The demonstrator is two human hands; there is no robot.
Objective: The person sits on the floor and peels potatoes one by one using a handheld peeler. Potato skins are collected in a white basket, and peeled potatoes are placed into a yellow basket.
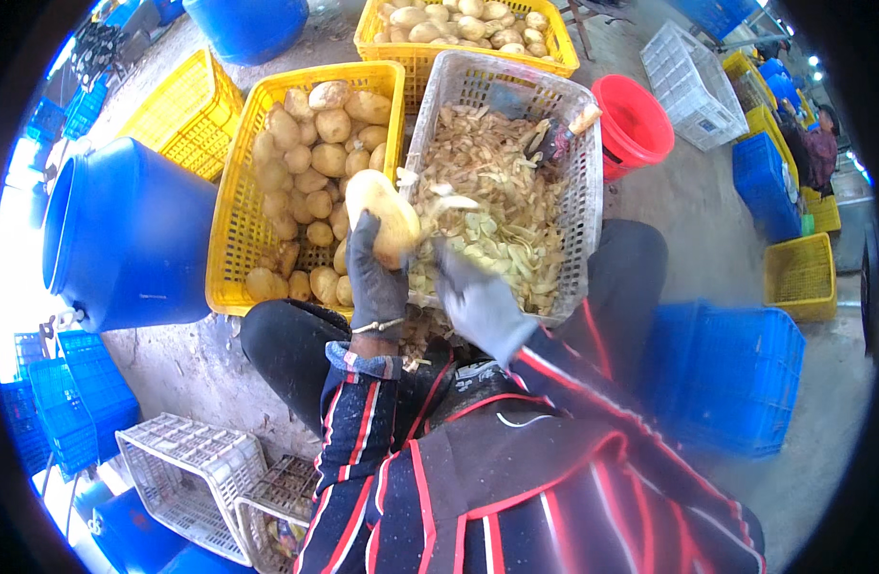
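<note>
My left hand point(373, 276), in a dark grey glove, grips a large potato point(383, 215) above the edges of two crates. Close to its right side is my right hand point(475, 290), in a light grey glove and blurred; its fingers are curled, and what they hold cannot be made out. A yellow plastic crate point(228, 215) on the left holds many potatoes. Under and beyond my right hand, a grey-white plastic crate point(590, 194) holds a heap of peelings point(511, 237). A thing with a pale handle point(585, 119) leans at that crate's far right corner.
Another yellow crate point(468, 56) of potatoes stands beyond. A red bucket point(633, 122) is right of the peelings crate. Blue drums point(145, 237) stand at left, blue crates point(726, 373) at right, and white crates point(195, 459) at lower left. A person point(821, 147) is at far right.
</note>
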